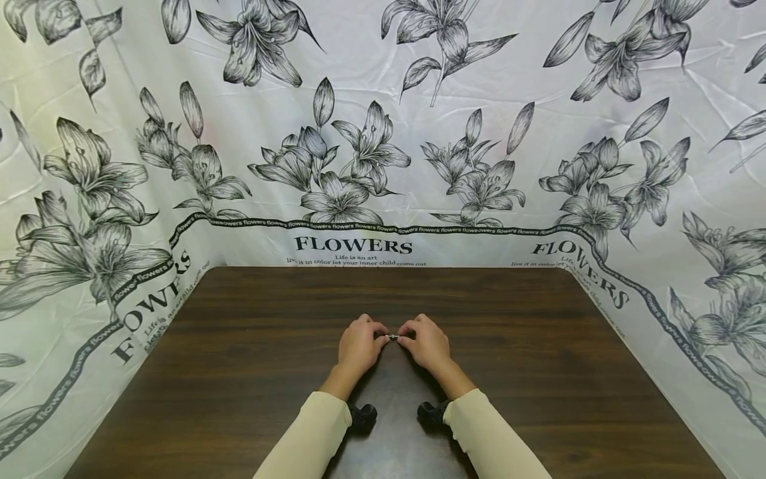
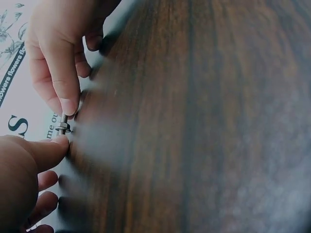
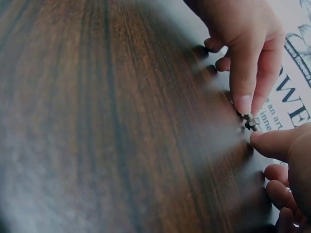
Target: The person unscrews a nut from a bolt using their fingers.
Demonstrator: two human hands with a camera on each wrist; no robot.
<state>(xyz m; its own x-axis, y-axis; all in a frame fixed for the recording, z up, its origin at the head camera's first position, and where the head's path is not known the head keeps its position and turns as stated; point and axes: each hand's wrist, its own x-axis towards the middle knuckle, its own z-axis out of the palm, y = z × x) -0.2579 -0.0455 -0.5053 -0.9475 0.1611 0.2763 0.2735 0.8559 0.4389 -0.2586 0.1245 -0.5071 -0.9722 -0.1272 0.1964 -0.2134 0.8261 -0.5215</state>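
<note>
A small metal bolt (image 1: 392,337) lies crosswise between the two hands, close over the middle of the table. My left hand (image 1: 359,344) pinches one end of it between thumb and fingers. The opposite end is pinched by my right hand (image 1: 427,344). Around the bolt's shank, in the left wrist view, sit a nut (image 2: 63,125) and a flat washer-like flange, in the gap between the fingertips. Threads show on the side toward the right hand. The fingertips hide both ends of the bolt.
A dark wood-grain table (image 1: 269,299) spreads beneath both hands. White cloth (image 1: 359,199) printed with lilies and lettering hangs along its back and sides. Each wrist carries a black camera mount (image 1: 362,418) just above the tabletop.
</note>
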